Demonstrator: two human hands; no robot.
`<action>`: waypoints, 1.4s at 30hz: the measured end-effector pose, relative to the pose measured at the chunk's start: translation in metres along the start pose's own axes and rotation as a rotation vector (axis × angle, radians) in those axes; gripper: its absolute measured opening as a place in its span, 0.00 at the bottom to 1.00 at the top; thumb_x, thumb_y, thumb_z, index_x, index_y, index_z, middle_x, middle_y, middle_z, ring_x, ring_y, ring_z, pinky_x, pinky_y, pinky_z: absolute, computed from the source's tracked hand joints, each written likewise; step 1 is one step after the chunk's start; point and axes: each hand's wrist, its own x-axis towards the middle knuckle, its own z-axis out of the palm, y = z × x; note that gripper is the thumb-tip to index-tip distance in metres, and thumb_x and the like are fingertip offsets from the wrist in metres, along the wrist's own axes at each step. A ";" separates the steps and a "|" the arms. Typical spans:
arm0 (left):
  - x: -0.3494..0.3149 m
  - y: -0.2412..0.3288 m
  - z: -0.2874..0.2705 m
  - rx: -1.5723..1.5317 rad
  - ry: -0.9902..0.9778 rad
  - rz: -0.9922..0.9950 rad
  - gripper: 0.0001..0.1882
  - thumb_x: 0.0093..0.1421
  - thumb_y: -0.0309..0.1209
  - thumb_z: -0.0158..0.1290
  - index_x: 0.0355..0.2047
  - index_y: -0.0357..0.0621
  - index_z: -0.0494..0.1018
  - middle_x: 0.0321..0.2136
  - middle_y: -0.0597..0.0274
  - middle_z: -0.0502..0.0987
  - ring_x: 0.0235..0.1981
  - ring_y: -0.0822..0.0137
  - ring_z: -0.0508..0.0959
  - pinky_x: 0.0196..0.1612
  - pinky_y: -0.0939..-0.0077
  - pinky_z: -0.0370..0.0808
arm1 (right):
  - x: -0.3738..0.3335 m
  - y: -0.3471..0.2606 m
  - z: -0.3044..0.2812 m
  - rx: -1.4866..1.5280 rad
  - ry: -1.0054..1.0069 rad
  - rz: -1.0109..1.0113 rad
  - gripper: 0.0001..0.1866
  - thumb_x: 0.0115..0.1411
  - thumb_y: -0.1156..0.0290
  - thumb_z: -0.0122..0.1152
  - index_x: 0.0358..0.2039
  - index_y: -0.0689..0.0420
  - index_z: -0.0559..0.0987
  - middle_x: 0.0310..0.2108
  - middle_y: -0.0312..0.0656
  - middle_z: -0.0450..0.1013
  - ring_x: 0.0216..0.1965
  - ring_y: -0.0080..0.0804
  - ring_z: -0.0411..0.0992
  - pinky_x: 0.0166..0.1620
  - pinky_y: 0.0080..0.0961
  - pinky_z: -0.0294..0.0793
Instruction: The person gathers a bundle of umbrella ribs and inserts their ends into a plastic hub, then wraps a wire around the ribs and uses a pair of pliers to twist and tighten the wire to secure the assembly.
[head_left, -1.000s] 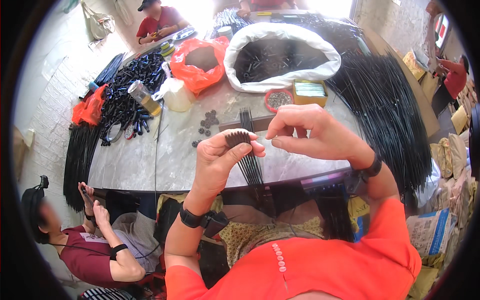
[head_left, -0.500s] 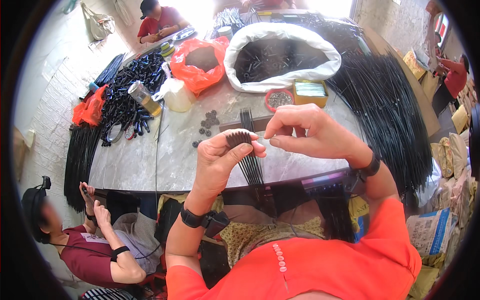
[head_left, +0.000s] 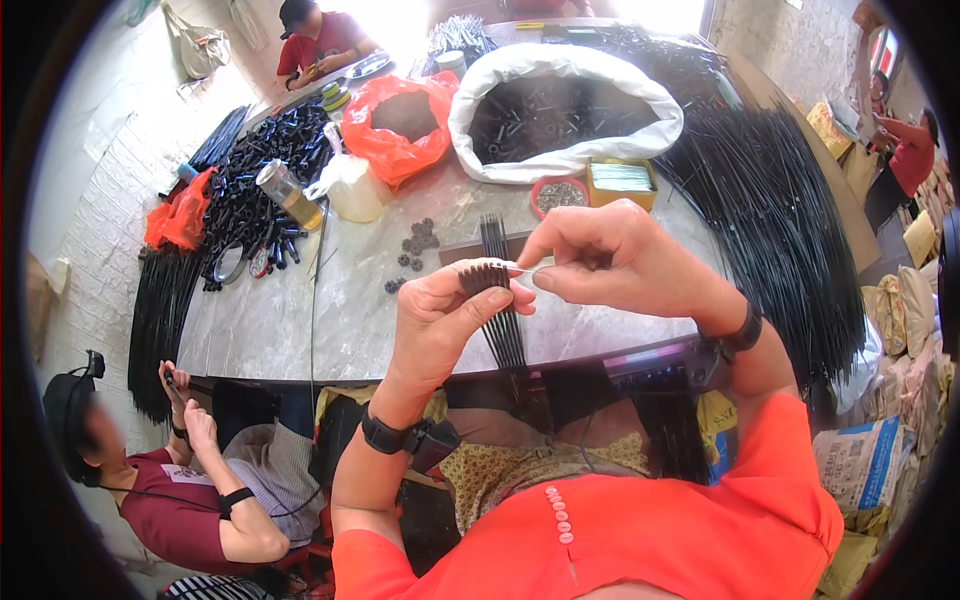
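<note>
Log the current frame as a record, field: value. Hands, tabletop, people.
left: left hand pinching a row of thin black rods
right: right hand pinching a thin pale strand beside the rods
table_center: small dark round pieces
table_back: open red plastic bag; white sack of dark pieces; red bowl of small pieces
table_left: clear bottle
table_right: long black rods
people: one seated at left, dark red shirt; others farther off

A whitewashed brick wall (head_left: 95,215) fills the space from 9 to 10 o'clock, and another pale, rough wall (head_left: 765,45) stands between 1 and 2. Strong white glare (head_left: 400,28) floods in near 12 and 1 o'clock, blotting out detail. A grey, marble-patterned table (head_left: 370,325) spans the centre, its dark front edge toward 6.
</note>
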 end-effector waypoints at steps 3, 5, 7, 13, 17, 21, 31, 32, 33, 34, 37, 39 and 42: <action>-0.001 0.001 0.000 0.015 0.014 -0.021 0.12 0.64 0.23 0.57 0.47 0.31 0.77 0.35 0.55 0.83 0.38 0.66 0.83 0.46 0.72 0.80 | 0.001 -0.001 0.000 0.010 -0.048 0.034 0.10 0.62 0.72 0.59 0.44 0.59 0.80 0.20 0.28 0.67 0.22 0.12 0.60 0.24 0.18 0.59; -0.001 0.001 -0.002 0.034 -0.004 -0.005 0.12 0.64 0.24 0.57 0.46 0.31 0.77 0.35 0.54 0.83 0.38 0.66 0.83 0.46 0.72 0.80 | 0.001 0.000 0.001 0.037 -0.078 0.070 0.12 0.62 0.72 0.59 0.46 0.58 0.80 0.20 0.29 0.66 0.22 0.12 0.60 0.25 0.18 0.59; 0.000 -0.001 -0.001 0.042 0.014 0.005 0.12 0.63 0.24 0.58 0.46 0.31 0.77 0.34 0.53 0.83 0.36 0.64 0.83 0.45 0.69 0.80 | 0.001 0.004 0.002 0.021 -0.065 0.012 0.15 0.62 0.73 0.57 0.49 0.58 0.80 0.21 0.30 0.67 0.23 0.14 0.61 0.26 0.18 0.61; 0.001 -0.001 0.000 0.048 0.037 0.017 0.13 0.62 0.24 0.57 0.47 0.31 0.77 0.33 0.52 0.83 0.35 0.62 0.84 0.44 0.67 0.81 | 0.001 0.007 0.000 0.047 -0.078 -0.026 0.16 0.62 0.74 0.56 0.50 0.60 0.80 0.23 0.32 0.70 0.24 0.15 0.63 0.27 0.19 0.64; 0.002 0.000 0.001 0.047 0.037 0.014 0.13 0.63 0.23 0.57 0.47 0.30 0.77 0.33 0.52 0.83 0.35 0.62 0.84 0.44 0.67 0.81 | 0.003 -0.010 -0.005 0.050 -0.079 0.019 0.16 0.61 0.74 0.56 0.49 0.62 0.80 0.23 0.33 0.72 0.24 0.15 0.64 0.27 0.18 0.65; 0.002 0.000 0.001 0.059 0.041 0.008 0.13 0.62 0.24 0.58 0.47 0.30 0.77 0.33 0.52 0.83 0.35 0.63 0.84 0.44 0.67 0.81 | 0.004 -0.020 -0.006 -0.029 -0.088 0.106 0.14 0.61 0.73 0.56 0.46 0.64 0.81 0.24 0.33 0.75 0.24 0.15 0.66 0.27 0.17 0.65; 0.001 0.002 0.001 0.069 0.017 -0.008 0.12 0.62 0.23 0.58 0.45 0.30 0.78 0.34 0.52 0.83 0.35 0.63 0.84 0.44 0.67 0.81 | 0.008 0.001 -0.006 0.108 -0.103 0.025 0.11 0.64 0.70 0.60 0.43 0.63 0.81 0.27 0.31 0.77 0.26 0.13 0.67 0.30 0.16 0.66; 0.002 0.003 0.002 0.067 0.024 -0.016 0.12 0.62 0.23 0.58 0.45 0.31 0.78 0.34 0.52 0.83 0.35 0.63 0.84 0.45 0.68 0.81 | 0.007 -0.001 -0.005 0.109 -0.104 0.024 0.11 0.64 0.70 0.60 0.43 0.63 0.81 0.27 0.31 0.77 0.26 0.13 0.67 0.30 0.16 0.66; 0.002 0.002 0.001 0.068 0.025 -0.017 0.12 0.62 0.23 0.58 0.45 0.31 0.78 0.34 0.52 0.83 0.35 0.63 0.84 0.45 0.68 0.81 | 0.006 -0.004 -0.003 0.116 -0.089 0.056 0.11 0.64 0.71 0.60 0.44 0.62 0.81 0.27 0.30 0.77 0.27 0.13 0.68 0.30 0.16 0.66; 0.002 0.002 0.000 0.074 0.020 -0.013 0.12 0.62 0.23 0.58 0.45 0.31 0.78 0.34 0.52 0.83 0.35 0.63 0.84 0.44 0.68 0.81 | 0.005 -0.006 -0.002 0.123 -0.075 0.087 0.11 0.64 0.71 0.61 0.45 0.62 0.80 0.28 0.30 0.77 0.28 0.12 0.68 0.31 0.16 0.66; 0.003 0.003 0.000 0.088 0.016 -0.013 0.11 0.61 0.22 0.58 0.44 0.31 0.79 0.33 0.52 0.84 0.35 0.63 0.84 0.44 0.69 0.80 | 0.007 -0.005 -0.003 0.053 -0.088 0.045 0.11 0.64 0.71 0.61 0.45 0.62 0.80 0.27 0.29 0.77 0.28 0.11 0.68 0.31 0.15 0.66; 0.003 0.004 0.000 0.096 0.020 -0.015 0.11 0.61 0.22 0.58 0.43 0.30 0.79 0.33 0.52 0.84 0.35 0.63 0.84 0.44 0.69 0.80 | 0.010 -0.002 -0.006 0.073 -0.107 0.046 0.11 0.64 0.71 0.61 0.44 0.62 0.80 0.27 0.30 0.77 0.29 0.11 0.68 0.31 0.15 0.66; 0.004 0.005 0.002 0.084 0.023 -0.017 0.10 0.61 0.22 0.59 0.42 0.31 0.80 0.32 0.52 0.84 0.34 0.63 0.84 0.43 0.70 0.80 | 0.012 0.005 -0.005 0.150 -0.112 0.039 0.11 0.63 0.71 0.64 0.45 0.60 0.82 0.24 0.27 0.73 0.26 0.10 0.64 0.29 0.14 0.61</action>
